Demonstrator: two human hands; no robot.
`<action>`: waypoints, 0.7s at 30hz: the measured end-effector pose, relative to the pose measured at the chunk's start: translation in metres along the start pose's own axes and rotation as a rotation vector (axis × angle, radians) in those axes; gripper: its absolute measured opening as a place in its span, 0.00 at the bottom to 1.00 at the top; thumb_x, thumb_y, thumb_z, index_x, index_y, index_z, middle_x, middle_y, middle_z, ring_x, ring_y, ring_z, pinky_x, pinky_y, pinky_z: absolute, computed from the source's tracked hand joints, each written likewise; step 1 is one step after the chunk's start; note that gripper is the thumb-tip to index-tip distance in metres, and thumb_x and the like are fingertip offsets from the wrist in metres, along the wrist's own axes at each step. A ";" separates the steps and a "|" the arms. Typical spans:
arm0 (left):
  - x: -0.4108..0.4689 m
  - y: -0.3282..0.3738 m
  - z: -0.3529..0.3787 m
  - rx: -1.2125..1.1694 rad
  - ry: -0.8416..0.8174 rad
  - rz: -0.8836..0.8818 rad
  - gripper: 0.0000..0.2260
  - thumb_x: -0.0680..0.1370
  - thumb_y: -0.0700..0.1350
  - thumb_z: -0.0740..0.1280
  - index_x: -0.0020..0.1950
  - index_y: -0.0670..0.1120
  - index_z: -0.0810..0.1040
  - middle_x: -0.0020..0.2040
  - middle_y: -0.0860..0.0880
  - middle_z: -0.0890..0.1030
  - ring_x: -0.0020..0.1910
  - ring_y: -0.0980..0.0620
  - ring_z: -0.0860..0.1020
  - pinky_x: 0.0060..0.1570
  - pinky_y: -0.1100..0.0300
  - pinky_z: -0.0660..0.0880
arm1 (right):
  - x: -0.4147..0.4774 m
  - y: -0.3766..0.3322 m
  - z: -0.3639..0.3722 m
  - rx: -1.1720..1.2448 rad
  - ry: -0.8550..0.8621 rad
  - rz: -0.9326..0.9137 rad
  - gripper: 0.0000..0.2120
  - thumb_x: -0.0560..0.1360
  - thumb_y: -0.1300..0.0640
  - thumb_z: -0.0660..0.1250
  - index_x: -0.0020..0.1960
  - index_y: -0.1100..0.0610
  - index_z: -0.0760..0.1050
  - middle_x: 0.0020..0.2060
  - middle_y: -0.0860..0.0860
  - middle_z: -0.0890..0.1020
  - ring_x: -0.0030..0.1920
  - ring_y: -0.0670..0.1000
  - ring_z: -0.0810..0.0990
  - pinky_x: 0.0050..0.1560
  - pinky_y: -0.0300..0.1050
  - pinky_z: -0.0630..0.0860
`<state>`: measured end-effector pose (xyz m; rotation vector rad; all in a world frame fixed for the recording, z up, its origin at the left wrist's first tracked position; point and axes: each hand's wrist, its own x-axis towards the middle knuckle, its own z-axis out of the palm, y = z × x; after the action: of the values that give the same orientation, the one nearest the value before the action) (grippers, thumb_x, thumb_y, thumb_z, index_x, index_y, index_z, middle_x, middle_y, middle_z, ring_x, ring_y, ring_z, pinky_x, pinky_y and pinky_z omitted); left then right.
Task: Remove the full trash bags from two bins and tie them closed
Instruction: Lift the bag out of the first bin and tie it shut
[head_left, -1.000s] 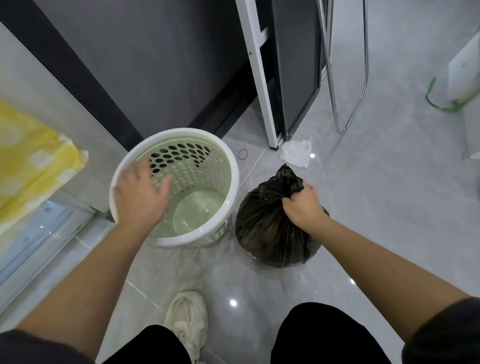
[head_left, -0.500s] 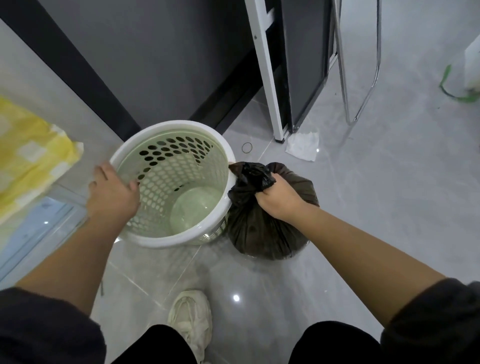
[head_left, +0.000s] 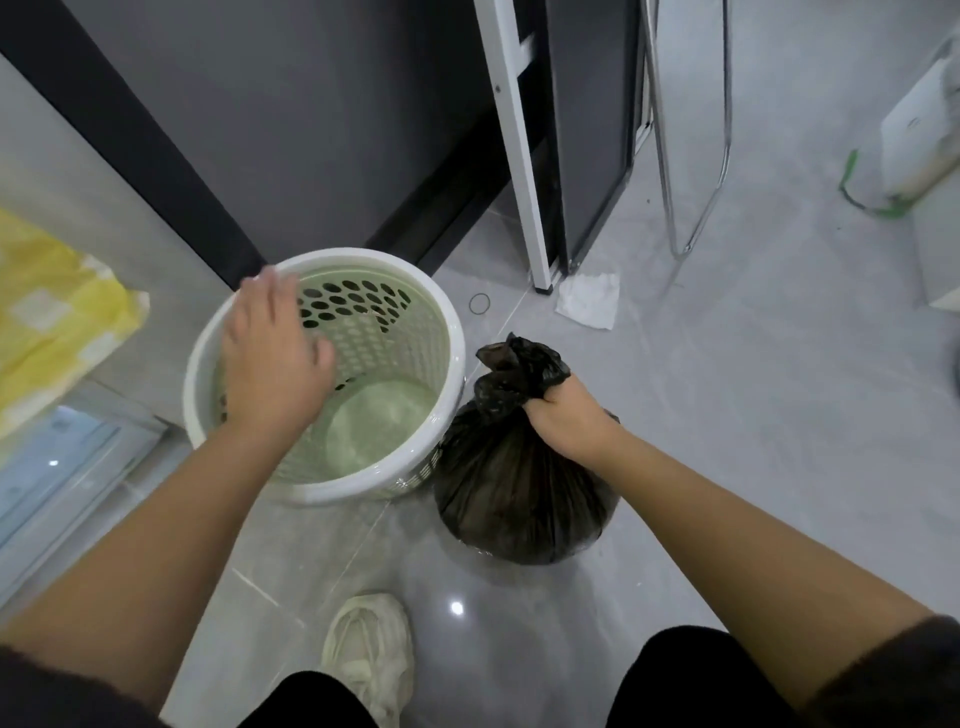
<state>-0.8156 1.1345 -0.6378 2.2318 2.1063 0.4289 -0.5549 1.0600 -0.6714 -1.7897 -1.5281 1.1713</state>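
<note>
Nearest the camera, a pale sneaker (head_left: 371, 644) stands on the glossy grey tiled floor (head_left: 753, 426) between black-trousered knees. Just beyond, a full black trash bag (head_left: 519, 504) sits on the floor, touching the right side of a white perforated laundry-style bin (head_left: 337, 493). The right hand (head_left: 563, 421) is clenched round the bag's gathered neck, with the bunched top sticking up above the fist. The left hand (head_left: 272, 358) hovers over the bin's mouth, fingers loosely extended and holding nothing; motion blur hides whether it touches the rim. The bin has no liner. Farther off lie a rubber band (head_left: 479, 303) and a crumpled tissue (head_left: 589, 300) beside a white frame leg (head_left: 519, 145).
</note>
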 end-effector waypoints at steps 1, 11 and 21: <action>-0.002 0.024 -0.005 -0.059 0.007 0.149 0.22 0.76 0.43 0.61 0.69 0.43 0.66 0.68 0.42 0.70 0.68 0.43 0.66 0.67 0.44 0.61 | -0.006 0.005 -0.005 0.070 0.026 0.050 0.08 0.75 0.67 0.57 0.50 0.67 0.74 0.49 0.62 0.79 0.49 0.51 0.75 0.50 0.45 0.73; -0.074 0.156 0.068 -0.336 -0.697 0.433 0.48 0.64 0.68 0.68 0.76 0.51 0.51 0.74 0.50 0.61 0.73 0.50 0.59 0.71 0.46 0.60 | -0.035 0.038 -0.048 0.760 0.248 0.253 0.11 0.74 0.56 0.67 0.55 0.56 0.79 0.52 0.56 0.83 0.55 0.56 0.82 0.57 0.56 0.78; -0.091 0.220 0.150 -0.744 -0.522 0.018 0.04 0.74 0.50 0.67 0.42 0.51 0.79 0.42 0.50 0.82 0.47 0.45 0.80 0.51 0.49 0.75 | -0.026 0.069 -0.054 0.595 0.436 0.211 0.09 0.77 0.64 0.61 0.42 0.56 0.76 0.39 0.51 0.81 0.42 0.48 0.81 0.44 0.40 0.79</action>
<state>-0.5708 1.0522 -0.7495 1.6829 1.3588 0.4627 -0.4723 1.0264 -0.6937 -1.6589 -0.6639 1.0851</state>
